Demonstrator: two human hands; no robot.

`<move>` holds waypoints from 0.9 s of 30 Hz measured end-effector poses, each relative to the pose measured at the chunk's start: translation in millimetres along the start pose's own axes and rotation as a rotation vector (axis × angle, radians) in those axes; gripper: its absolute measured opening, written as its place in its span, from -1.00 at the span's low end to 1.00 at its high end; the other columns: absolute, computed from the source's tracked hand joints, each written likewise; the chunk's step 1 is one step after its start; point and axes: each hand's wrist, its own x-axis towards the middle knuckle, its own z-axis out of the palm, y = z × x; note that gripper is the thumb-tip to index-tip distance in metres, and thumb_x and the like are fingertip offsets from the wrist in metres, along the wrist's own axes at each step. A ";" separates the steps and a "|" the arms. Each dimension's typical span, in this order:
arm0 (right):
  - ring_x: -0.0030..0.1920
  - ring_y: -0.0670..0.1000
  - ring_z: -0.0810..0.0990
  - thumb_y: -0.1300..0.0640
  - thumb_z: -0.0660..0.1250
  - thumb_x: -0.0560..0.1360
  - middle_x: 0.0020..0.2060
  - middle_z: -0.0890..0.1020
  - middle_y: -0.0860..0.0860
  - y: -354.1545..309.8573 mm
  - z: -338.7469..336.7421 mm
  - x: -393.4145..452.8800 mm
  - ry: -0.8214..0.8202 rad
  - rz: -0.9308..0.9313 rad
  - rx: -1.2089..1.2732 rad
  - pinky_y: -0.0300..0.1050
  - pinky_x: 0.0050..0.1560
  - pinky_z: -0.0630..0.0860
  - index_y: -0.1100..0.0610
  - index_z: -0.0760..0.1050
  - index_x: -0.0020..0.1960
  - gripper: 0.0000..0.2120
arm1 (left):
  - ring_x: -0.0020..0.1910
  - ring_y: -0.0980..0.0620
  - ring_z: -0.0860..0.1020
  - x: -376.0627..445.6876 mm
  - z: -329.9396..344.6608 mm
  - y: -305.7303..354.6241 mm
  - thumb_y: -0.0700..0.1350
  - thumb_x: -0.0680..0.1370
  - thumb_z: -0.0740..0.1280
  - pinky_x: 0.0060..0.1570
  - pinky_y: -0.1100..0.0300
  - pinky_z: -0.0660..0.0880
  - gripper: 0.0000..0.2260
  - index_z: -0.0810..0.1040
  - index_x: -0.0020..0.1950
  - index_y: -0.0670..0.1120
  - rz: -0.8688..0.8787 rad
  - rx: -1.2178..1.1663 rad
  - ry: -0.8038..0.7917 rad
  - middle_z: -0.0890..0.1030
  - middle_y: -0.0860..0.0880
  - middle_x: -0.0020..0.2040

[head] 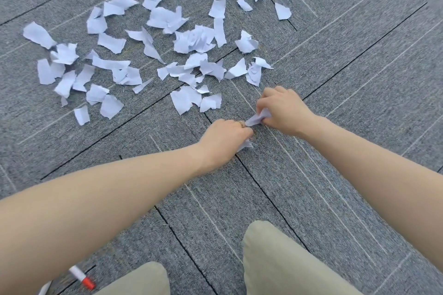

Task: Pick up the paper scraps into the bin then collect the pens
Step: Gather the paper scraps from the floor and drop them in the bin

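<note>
Head view looks down on two bare hands meeting low over grey carpet tiles. Fingers (pixel 262 103) of the right hand (pixel 280 109) are curled in tight and pinch a crumpled paper scrap (pixel 257 119) that pokes out toward the other hand. Left hand (pixel 226 137) is closed into a fist just beside it, with a second bit of paper (pixel 245 145) sticking out under its knuckles, so each hand holds paper. The two hands nearly touch at the pinched scrap.

Beyond the hands, the loose paper scraps (pixel 153 38) lie scattered across the floor (pixel 359 79), several dozen pieces, too many and too overlapped to count exactly. Nearest of them is a pair of flat pieces (pixel 191 100) just up and left of the hands; a small cluster (pixel 254 69) sits directly above the right hand. The spread runs from far left to upper right, with some pieces cut off by the top edge.

Both forearms reach in from the bottom corners. Two knees in pale khaki trousers (pixel 282 261) fill the lower middle. One pen (pixel 81 276), white with a red cap, lies on the carpet at the bottom left, partly tucked under the left forearm, and a second white pen-like end (pixel 44 288) shows beside it at the frame edge. No bin shows in view.
</note>
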 end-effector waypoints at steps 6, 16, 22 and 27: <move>0.02 0.11 0.52 0.13 0.28 0.50 0.07 0.55 0.03 1.8 3.5 -6.2 0.044 -0.103 0.013 0.01 0.00 0.41 0.12 0.54 -0.01 -0.89 | -0.19 0.00 0.53 -6.7 -21.7 -42.5 -0.21 0.58 0.17 -0.16 0.11 0.52 -0.91 0.42 -0.03 -0.03 -0.333 -0.356 0.131 0.57 0.05 -0.06; -0.26 -0.04 0.50 -0.01 0.30 0.50 -0.28 0.58 -0.07 3.9 -3.9 3.5 -0.078 0.094 0.164 -0.07 0.01 0.36 0.07 0.52 -0.12 -0.85 | -0.28 -0.08 0.41 -23.2 -48.8 -110.7 -0.21 0.49 0.32 -0.33 0.18 0.29 -0.87 0.44 -0.25 -0.14 -0.740 -0.545 0.193 0.47 -0.10 -0.25; -0.36 -0.10 0.39 0.09 0.37 0.46 -0.20 0.56 0.00 33.4 -11.8 -9.6 0.199 0.758 1.119 -0.27 -0.30 0.38 0.21 0.48 0.20 -0.64 | -0.30 -0.07 0.39 -34.4 -44.9 -116.6 -0.24 0.48 0.30 -0.32 0.17 0.29 -0.92 0.51 -0.10 -0.25 -0.751 -0.588 0.218 0.47 -0.16 -0.23; -0.27 0.04 0.43 0.12 0.42 0.38 -0.37 0.56 0.07 21.2 13.6 -6.5 0.236 0.749 0.914 -0.05 -0.31 0.34 0.12 0.53 -0.31 -0.86 | -0.28 -0.06 0.38 -41.3 -46.4 -123.3 -0.23 0.47 0.30 -0.37 0.18 0.24 -0.94 0.51 -0.11 -0.22 -0.771 -0.600 0.267 0.47 -0.13 -0.24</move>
